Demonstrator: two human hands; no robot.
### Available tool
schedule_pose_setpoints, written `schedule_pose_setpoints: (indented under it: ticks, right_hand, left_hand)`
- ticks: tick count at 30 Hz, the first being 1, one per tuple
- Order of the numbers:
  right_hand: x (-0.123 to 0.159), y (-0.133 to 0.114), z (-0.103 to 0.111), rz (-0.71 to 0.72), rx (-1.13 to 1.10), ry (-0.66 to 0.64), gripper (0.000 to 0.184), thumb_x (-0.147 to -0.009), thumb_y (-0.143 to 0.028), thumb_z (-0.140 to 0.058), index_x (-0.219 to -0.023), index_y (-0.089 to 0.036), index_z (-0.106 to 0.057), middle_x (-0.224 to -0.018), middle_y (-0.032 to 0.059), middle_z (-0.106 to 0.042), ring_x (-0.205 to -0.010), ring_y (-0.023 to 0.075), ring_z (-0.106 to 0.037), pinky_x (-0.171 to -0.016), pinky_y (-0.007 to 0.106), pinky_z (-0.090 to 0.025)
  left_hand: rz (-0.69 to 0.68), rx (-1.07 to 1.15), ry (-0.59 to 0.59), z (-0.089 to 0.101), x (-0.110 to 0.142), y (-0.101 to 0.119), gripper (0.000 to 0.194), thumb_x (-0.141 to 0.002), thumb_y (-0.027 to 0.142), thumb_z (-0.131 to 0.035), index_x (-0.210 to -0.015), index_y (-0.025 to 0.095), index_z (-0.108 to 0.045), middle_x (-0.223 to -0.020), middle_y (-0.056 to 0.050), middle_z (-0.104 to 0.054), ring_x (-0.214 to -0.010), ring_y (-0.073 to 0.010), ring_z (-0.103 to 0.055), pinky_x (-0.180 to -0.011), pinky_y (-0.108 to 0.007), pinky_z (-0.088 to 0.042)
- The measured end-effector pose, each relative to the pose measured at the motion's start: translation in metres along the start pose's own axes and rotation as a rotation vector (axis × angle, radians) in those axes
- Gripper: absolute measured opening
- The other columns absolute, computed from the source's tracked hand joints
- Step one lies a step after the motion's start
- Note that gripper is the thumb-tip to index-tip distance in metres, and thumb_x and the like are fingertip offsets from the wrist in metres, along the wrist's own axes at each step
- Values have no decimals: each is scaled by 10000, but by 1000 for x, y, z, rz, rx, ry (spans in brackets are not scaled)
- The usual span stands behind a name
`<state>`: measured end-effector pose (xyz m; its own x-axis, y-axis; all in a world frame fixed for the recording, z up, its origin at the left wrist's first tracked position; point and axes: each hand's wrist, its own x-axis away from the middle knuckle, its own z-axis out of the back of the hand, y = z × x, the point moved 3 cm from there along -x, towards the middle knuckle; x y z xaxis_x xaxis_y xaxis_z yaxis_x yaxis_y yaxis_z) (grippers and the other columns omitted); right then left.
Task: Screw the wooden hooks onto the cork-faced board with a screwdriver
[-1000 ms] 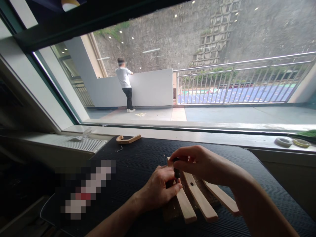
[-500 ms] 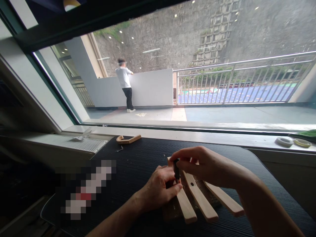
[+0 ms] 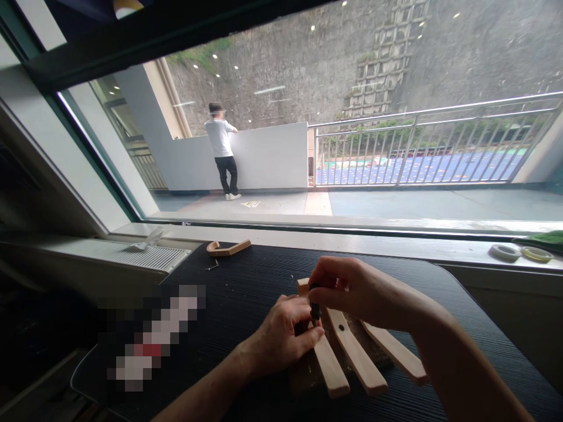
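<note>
At the lower centre of the frame, the person's bare left forearm (image 3: 215,378) tapers to a slim wrist (image 3: 244,354) and a bare left hand (image 3: 288,328) with rounded knuckles (image 3: 284,305) and a blunt thumb (image 3: 314,337). Towards the lower right corner, the bare right forearm (image 3: 457,363) broadens, partly in shadow; its bare right hand (image 3: 349,287) has slender fingers (image 3: 329,265).

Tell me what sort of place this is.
Probably an indoor workspace beside a large window: a dark table with wooden strips stands on this side, and a walkway with a metal railing lies outside.
</note>
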<state>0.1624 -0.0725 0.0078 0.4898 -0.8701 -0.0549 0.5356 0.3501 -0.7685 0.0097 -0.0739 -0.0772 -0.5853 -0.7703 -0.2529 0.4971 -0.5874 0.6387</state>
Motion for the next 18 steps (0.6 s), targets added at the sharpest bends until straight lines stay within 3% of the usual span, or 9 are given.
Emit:
schedule_pose_setpoints:
  ticks: [8,18]
  right_hand:
    - [2,-3,-1,42,45,-19,232,-881,-336,-493,-1023,-284,-669,-735,-32,-636,-598,87,-501,-529,199,-362]
    - [-7,12,-7,44,12,64,192,-830,-384,-571,-870,-218,-660,-672,-27,-583,-604,94,-482,-509,204,-323]
  left_hand:
    - [-21,-19,10,-1,-1,1,85,-795,166,-588,-710,166,-587,-708,22,-567,-774,-134,-531,-775,-278,-345]
    - [-24,-24,-5,-1,-1,1,99,-798,163,-584,-699,165,-582,-727,15,-576,-782,-136,-534,-774,-264,-372]
